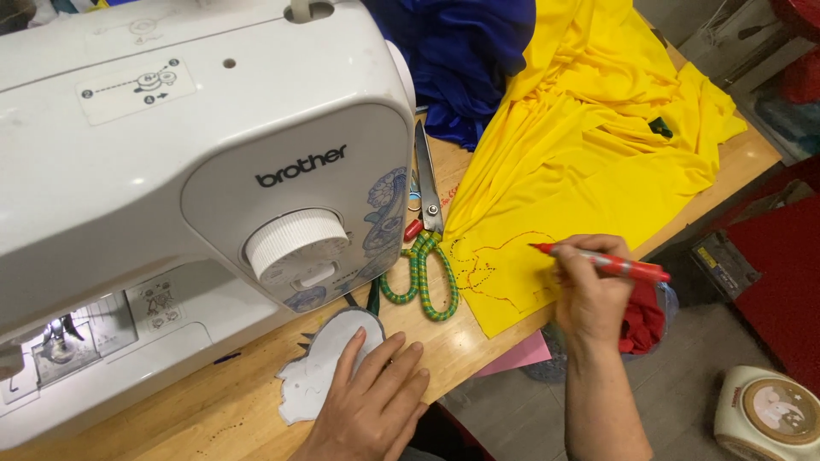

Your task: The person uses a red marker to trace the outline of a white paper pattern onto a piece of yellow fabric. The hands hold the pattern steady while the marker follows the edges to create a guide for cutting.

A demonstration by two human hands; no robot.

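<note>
- Right now the right hand (589, 294), lower right, pinches a red marker (602, 261), tracing a dotted outline onto yellow cloth (589, 145).
- Left hand (376, 401), fingers flat and holding nothing, presses a white paper pattern (320, 367) on the table (213, 410).
- Continuing the line likely needs steady strokes.
- Green-handled scissors (425, 230) lie centre; white sewing machine (171, 171) with a rectangular diagram sticker sits upper left.

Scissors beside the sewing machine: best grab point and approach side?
Grip the scissors by the cord-wrapped handle loops, coming from the table's near edge. The loops lie flat and open toward the person; the blades point away, squeezed between the sewing machine and the yellow fabric.
</note>
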